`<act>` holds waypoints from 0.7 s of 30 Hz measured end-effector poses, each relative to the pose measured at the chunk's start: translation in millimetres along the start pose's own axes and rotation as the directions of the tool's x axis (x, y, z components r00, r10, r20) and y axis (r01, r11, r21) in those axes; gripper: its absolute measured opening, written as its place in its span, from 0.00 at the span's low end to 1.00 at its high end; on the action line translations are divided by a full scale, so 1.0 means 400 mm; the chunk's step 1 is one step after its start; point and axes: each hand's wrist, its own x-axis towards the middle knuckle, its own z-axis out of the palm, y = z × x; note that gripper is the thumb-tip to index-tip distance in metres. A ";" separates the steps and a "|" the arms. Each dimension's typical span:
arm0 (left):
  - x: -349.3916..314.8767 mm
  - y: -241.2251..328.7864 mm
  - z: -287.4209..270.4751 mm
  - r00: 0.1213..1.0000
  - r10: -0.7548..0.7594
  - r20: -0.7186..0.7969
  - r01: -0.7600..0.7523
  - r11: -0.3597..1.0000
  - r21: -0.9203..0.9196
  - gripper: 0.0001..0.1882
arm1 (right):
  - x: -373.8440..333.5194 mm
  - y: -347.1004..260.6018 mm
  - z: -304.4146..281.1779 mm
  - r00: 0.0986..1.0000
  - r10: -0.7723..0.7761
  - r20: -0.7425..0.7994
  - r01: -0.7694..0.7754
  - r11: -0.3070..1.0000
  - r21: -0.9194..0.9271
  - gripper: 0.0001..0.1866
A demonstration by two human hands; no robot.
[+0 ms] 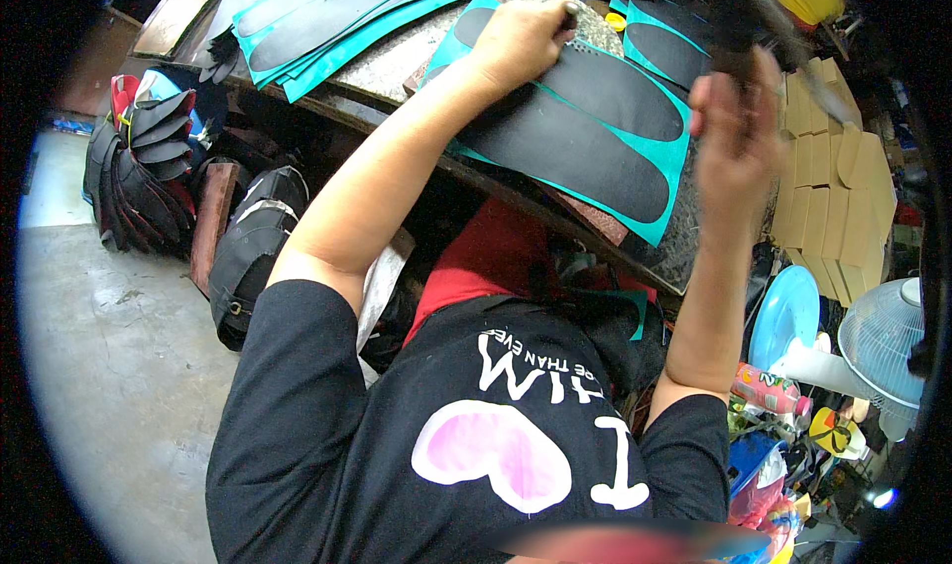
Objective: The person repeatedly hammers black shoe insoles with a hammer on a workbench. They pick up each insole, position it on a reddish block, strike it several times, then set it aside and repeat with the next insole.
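My left hand [526,43] is closed around a short, thin tool with a metal end [571,10], resting at the far edge of a teal sheet [670,172]. Two long black sole-shaped pieces [565,152] lie on that sheet, and a row of small holes runs along the far one beside my fingers. To the right, my right hand [739,132] is raised above the bench with its fingers curled. Motion blurs it, together with a dark shape [732,28] at its fingers, so what it grips cannot be made out.
More teal sheets with black soles [342,18] are stacked at the bench's far left, and another [659,48] lies behind. Tan boxes [833,187], a white fan [883,341] and a blue round object [783,316] stand right. Bundled black soles [144,172] and a black bag [253,256] are left.
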 end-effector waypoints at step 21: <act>-0.017 0.015 0.037 1.000 0.004 0.000 -0.004 0.999 0.033 0.10 | -0.037 0.058 0.036 0.966 0.169 0.194 -0.065 0.890 -0.452 0.21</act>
